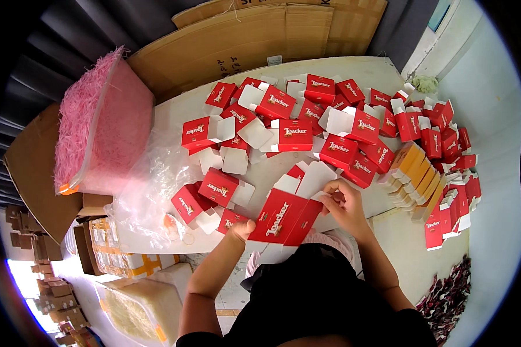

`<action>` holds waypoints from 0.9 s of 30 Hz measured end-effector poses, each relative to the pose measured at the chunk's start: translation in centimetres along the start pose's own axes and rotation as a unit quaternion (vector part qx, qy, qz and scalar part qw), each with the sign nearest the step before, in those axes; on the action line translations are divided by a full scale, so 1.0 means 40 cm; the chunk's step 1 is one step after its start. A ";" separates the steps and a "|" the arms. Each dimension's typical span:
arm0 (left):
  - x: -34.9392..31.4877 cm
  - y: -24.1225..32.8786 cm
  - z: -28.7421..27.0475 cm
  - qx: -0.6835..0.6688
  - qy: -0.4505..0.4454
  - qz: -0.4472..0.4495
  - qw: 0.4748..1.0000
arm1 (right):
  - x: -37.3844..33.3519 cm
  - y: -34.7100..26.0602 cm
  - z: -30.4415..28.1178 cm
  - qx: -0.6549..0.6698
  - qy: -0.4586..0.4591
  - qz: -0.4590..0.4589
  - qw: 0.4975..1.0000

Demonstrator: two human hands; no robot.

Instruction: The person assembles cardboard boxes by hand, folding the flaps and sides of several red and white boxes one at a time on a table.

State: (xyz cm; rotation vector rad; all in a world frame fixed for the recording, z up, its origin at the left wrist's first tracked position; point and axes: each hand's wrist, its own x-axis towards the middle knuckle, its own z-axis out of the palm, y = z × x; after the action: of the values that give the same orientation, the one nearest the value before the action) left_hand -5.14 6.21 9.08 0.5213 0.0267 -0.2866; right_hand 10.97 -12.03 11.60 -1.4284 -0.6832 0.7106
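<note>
In front of my body I hold a red carton, partly flattened, with white flaps standing out at its top and bottom ends. My left hand grips its left edge, thumb on the printed face and the other fingers hidden behind. At the upper right corner, the fingers of my right hand are pinched on a white flap. Close beyond my left hand lie a few red boxes with open white flaps. A large pile of similar red boxes covers the table behind the carton.
Right of the pile stand a stack of yellow-and-white cartons and more red cartons. At the left are a clear bin of pink shredded paper and crumpled plastic film. Cardboard sheets lean behind the white table.
</note>
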 end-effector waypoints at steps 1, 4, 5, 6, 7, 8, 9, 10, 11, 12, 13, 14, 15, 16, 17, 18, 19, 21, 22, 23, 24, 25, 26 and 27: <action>0.007 -0.003 0.013 -0.006 -0.011 -0.001 1.000 | -0.004 -0.013 0.001 0.004 -0.004 -0.009 1.000; 0.030 -0.001 0.035 0.035 -0.102 0.000 0.994 | -0.003 -0.024 -0.011 0.074 -0.009 -0.034 0.997; 0.039 0.010 0.044 0.010 -0.118 -0.016 0.993 | -0.002 -0.025 -0.018 0.107 -0.010 -0.041 0.993; 0.037 0.013 0.049 0.031 -0.094 -0.026 0.995 | 0.000 -0.025 -0.019 0.146 -0.012 -0.039 0.988; 0.032 0.015 0.051 0.051 -0.070 -0.034 0.996 | 0.002 -0.024 -0.020 0.185 -0.013 -0.037 0.982; 0.032 0.013 0.045 0.061 -0.033 -0.019 0.997 | 0.003 -0.022 -0.022 0.223 -0.015 -0.036 0.974; 0.032 0.015 0.045 0.072 0.005 -0.003 0.997 | 0.007 -0.011 -0.030 0.228 -0.045 -0.053 0.971; 0.035 0.019 0.050 0.108 0.029 0.018 0.994 | 0.009 -0.004 -0.023 0.189 0.000 -0.093 0.978; 0.040 0.026 0.060 0.145 0.052 0.039 0.987 | 0.013 0.000 -0.006 0.149 0.045 -0.132 0.979; 0.049 0.034 0.072 0.184 0.075 0.059 0.978 | 0.022 0.000 0.014 0.111 0.091 -0.174 0.974; 0.060 0.032 0.080 0.212 0.060 0.106 0.970 | 0.032 -0.021 0.041 0.129 0.132 -0.164 0.969; 0.060 0.034 0.096 0.220 0.069 0.124 0.965 | 0.045 -0.058 0.071 0.146 0.172 -0.154 0.962; 0.059 0.036 0.117 0.228 0.076 0.143 0.960 | 0.050 -0.080 0.084 0.162 0.212 -0.145 0.953; 0.059 0.037 0.128 0.235 0.083 0.163 0.955 | 0.046 -0.076 0.078 0.217 0.159 -0.075 0.960; 0.062 0.042 0.123 0.266 0.076 0.160 0.948 | 0.037 -0.064 0.068 0.270 0.103 -0.004 0.957; 0.063 0.049 0.112 0.293 0.069 0.156 0.941 | 0.024 -0.052 0.059 0.319 0.048 0.069 0.944; 0.063 0.054 0.107 0.320 0.062 0.152 0.933 | 0.012 -0.043 0.053 0.348 0.035 0.176 0.920; 0.058 0.056 0.108 0.309 0.078 0.143 0.937 | 0.004 -0.047 0.051 0.320 0.019 0.196 0.927; 0.055 0.055 0.108 0.303 0.087 0.138 0.939 | 0.001 -0.052 0.051 0.306 0.010 0.206 0.929; 0.055 0.054 0.107 0.338 0.087 0.148 0.925 | -0.003 -0.060 0.046 0.239 -0.017 0.188 0.952; 0.054 0.053 0.114 0.328 0.088 0.157 0.927 | -0.006 -0.073 0.038 0.171 -0.046 0.171 0.969; 0.056 0.055 0.129 0.318 0.089 0.166 0.929 | -0.008 -0.086 0.031 0.102 -0.075 0.152 0.980; 0.057 0.058 0.150 0.308 0.089 0.175 0.931 | -0.009 -0.097 0.027 0.071 -0.117 0.074 0.988; 0.057 0.068 0.180 0.214 0.083 0.148 0.962 | -0.005 -0.110 0.022 0.040 -0.158 -0.009 0.987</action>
State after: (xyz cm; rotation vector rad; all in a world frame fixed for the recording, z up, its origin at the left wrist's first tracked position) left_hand -2.56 4.29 16.44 0.9681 0.0502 0.0501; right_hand 10.26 -11.71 16.03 -1.2469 -0.9005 0.9520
